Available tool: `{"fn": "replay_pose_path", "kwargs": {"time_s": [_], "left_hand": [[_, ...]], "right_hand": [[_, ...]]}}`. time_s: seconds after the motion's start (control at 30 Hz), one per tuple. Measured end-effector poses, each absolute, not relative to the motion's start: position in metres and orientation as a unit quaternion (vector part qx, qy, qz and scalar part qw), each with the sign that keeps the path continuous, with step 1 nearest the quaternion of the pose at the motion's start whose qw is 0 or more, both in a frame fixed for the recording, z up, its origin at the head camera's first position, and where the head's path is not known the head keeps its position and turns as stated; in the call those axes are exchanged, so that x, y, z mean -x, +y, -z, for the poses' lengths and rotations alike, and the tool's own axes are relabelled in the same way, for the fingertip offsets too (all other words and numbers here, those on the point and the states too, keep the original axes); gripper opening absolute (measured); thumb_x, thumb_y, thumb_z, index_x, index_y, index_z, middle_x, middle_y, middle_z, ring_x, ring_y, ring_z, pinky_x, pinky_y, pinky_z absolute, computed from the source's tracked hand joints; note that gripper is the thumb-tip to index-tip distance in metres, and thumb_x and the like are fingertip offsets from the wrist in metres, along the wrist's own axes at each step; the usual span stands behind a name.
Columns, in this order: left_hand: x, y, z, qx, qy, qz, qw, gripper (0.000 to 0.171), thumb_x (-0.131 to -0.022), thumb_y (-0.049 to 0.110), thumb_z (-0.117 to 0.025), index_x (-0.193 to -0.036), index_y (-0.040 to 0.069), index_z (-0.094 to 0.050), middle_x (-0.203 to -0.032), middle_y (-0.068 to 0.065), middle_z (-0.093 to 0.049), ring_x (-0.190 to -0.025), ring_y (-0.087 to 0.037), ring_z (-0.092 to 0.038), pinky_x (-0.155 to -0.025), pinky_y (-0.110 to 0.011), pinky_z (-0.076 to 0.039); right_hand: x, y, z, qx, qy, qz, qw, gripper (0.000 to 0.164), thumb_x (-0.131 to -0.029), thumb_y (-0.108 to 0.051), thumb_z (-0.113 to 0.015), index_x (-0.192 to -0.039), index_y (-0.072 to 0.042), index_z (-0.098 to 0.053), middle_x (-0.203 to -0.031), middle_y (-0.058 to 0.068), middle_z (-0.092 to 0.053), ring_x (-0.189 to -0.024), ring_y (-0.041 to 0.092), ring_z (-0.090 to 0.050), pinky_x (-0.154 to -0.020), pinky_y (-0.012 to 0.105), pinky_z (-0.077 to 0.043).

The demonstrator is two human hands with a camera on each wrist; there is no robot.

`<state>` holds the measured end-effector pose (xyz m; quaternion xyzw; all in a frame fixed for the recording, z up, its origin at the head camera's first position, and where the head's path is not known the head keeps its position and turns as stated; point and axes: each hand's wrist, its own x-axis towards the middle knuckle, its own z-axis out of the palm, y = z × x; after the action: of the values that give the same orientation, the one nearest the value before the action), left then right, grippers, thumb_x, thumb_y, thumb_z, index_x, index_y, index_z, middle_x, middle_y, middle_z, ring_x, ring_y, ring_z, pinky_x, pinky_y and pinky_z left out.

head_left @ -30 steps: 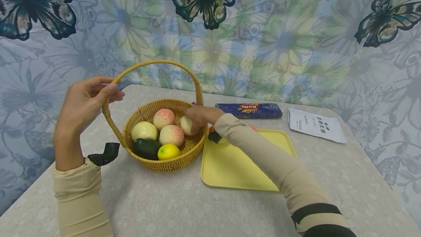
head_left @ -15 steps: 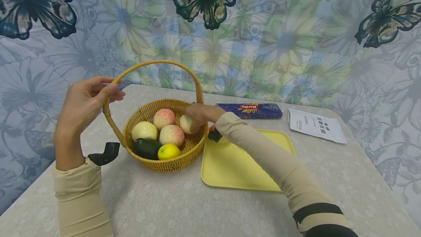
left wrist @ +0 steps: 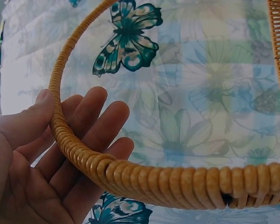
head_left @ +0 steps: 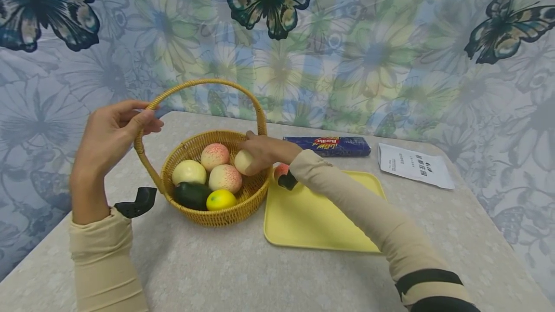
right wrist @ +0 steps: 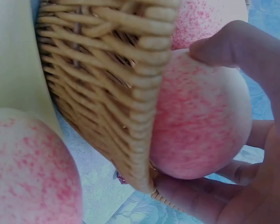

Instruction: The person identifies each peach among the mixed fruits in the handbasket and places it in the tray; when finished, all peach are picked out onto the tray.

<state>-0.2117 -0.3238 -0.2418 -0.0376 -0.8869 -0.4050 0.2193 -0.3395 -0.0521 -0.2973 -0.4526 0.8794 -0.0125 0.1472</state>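
My left hand [head_left: 113, 131] holds the left side of the arched handle [left wrist: 130, 175] of a wicker basket [head_left: 217, 218], with thumb and fingers on either side. At the basket's right inner side my right hand [head_left: 265, 152] grips a peach [right wrist: 200, 116], thumb over it and fingers beneath. The basket also holds two speckled peaches [head_left: 226, 179], a pale round fruit [head_left: 189, 172], a dark green oblong fruit or vegetable [head_left: 191, 195] and a yellow lemon [head_left: 221, 200]. Another peach [right wrist: 32, 172] lies on the yellow tray [head_left: 312, 235], partly hidden behind the right wrist in the head view.
Behind the tray lies a blue Barilla package [head_left: 347, 146]. A white printed packet [head_left: 414, 165] is at the right. My right forearm crosses over the tray. A butterfly-patterned cloth [head_left: 347, 61] hangs behind the table.
My right hand has shifted very slightly, its index finger now raised near the handle's base, and the peach on the tray shows more. The left hand keeps its place on the handle.
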Motion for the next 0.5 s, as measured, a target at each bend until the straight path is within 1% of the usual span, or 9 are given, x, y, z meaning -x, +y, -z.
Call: {"fn": "replay_pose_path", "kwargs": {"time_s": [0.1, 0.23, 0.37, 0.5], "left_hand": [[0.211, -0.324, 0.242, 0.035, -0.887, 0.404, 0.22, 0.036, -0.097, 0.031, -0.056, -0.119, 0.003, -0.063, -0.079, 0.017, -0.069, -0.072, 0.007, -0.064, -0.065, -0.009, -0.046], [0.21, -0.325, 0.242, 0.029, -0.889, 0.403, 0.215, 0.036, -0.098, 0.03, -0.055, -0.12, 0.004, -0.062, -0.079, 0.018, -0.068, -0.073, 0.007, -0.063, -0.065, -0.009, -0.046], [0.209, -0.325, 0.242, 0.028, -0.89, 0.402, 0.212, 0.035, -0.098, 0.029, -0.055, -0.121, 0.004, -0.061, -0.08, 0.019, -0.067, -0.073, 0.008, -0.063, -0.065, -0.009, -0.046], [0.209, -0.324, 0.242, 0.029, -0.891, 0.401, 0.211, 0.036, -0.098, 0.03, -0.054, -0.122, 0.004, -0.061, -0.08, 0.019, -0.068, -0.074, 0.008, -0.063, -0.066, -0.008, -0.046]], "right_hand": [[0.337, -0.05, 0.296, 0.466, 0.874, 0.024, 0.135, 0.06, -0.084, -0.038, -0.069, -0.135, -0.014, -0.049, -0.124, 0.013, -0.043, -0.093, 0.022, -0.057, -0.079, 0.031, -0.05], [0.333, -0.047, 0.296, 0.481, 0.869, 0.034, 0.112, 0.069, -0.084, -0.039, -0.069, -0.14, -0.01, -0.042, -0.126, 0.012, -0.046, -0.1, 0.022, -0.055, -0.083, 0.032, -0.048], [0.329, -0.042, 0.298, 0.482, 0.869, 0.057, 0.099, 0.069, -0.083, -0.038, -0.068, -0.139, -0.008, -0.04, -0.128, 0.009, -0.049, -0.106, 0.023, -0.05, -0.086, 0.034, -0.045], [0.324, -0.037, 0.298, 0.474, 0.87, 0.09, 0.105, 0.067, -0.082, -0.037, -0.069, -0.137, -0.01, -0.043, -0.131, 0.009, -0.049, -0.111, 0.025, -0.046, -0.087, 0.035, -0.045]]}}
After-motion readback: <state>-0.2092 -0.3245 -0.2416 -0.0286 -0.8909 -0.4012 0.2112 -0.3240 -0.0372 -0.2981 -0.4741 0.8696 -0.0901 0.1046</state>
